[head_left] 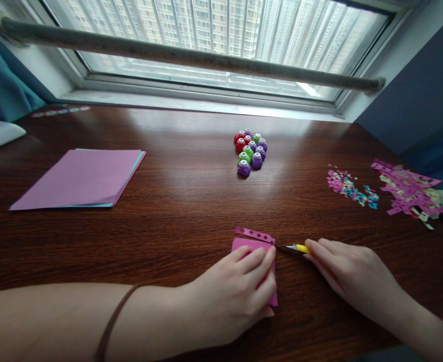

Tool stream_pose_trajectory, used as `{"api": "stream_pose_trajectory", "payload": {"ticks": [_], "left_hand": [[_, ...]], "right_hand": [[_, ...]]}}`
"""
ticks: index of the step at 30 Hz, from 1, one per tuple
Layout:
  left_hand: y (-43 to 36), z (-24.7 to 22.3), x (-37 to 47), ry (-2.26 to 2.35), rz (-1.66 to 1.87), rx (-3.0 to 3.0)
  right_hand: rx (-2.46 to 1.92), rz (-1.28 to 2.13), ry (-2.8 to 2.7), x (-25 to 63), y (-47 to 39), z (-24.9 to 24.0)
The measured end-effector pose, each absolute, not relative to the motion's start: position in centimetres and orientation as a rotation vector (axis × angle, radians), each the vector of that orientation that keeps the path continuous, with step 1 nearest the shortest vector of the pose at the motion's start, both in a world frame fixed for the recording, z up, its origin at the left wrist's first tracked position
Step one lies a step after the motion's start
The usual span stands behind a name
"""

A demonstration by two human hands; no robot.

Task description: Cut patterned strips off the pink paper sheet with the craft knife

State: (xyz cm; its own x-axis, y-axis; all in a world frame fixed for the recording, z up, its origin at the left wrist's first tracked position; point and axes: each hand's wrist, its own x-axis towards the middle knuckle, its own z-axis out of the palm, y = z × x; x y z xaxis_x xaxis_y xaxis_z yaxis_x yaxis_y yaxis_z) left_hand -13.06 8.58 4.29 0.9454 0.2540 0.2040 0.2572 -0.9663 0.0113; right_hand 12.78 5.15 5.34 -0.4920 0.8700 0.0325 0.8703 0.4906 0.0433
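Note:
A small piece of pink paper point(240, 243) lies on the table near its front edge. My left hand point(232, 289) holds it down with fingers close together, covering most of it. Along its far edge runs a narrow pink strip point(254, 235) with star-shaped holes, parted from the sheet by a slit that narrows toward the right. My right hand point(347, 264) pinches a craft knife with a yellow handle point(301, 248). The thin blade points left, its tip at the right end of the strip, beside my left fingertips.
Purple, green and red craft punches point(257, 160) stand in a cluster mid-table. Pink and blue paper sheets point(81, 176) are stacked at left. Confetti point(347, 186) and a pile of punched paper strips point(413, 188) lie at right. A metal rail point(176, 53) crosses the window behind.

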Motion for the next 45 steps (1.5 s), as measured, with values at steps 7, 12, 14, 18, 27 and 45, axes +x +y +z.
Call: {"api": "stream_pose_trajectory", "payload": {"ticks": [7, 12, 14, 18, 27, 45], "left_hand": [[8.7, 4.4, -13.1, -0.404, -0.309, -3.108], [8.8, 4.5, -13.0, -0.391, -0.314, -3.082], [8.8, 4.5, -13.0, -0.377, -0.31, -3.072], [8.8, 4.6, -13.0, -0.357, -0.3, -3.064], [8.7, 4.6, -13.1, -0.343, -0.334, -3.048], [5.6, 3.9, -13.8, -0.623, -0.308, -2.702]], "right_hand": [[-1.553, -0.143, -2.748, 12.7, 5.1, 5.3], [-1.515, -0.221, -2.774, 12.8, 5.2, 5.5], [-1.502, -0.224, -2.777, 12.9, 5.2, 5.5], [-1.516, -0.212, -2.78, 13.3, 5.1, 5.5], [-1.637, 0.015, -2.562, 13.3, 5.2, 5.2], [-1.599, 0.072, -2.643, 7.7, 7.0, 6.4]]}}
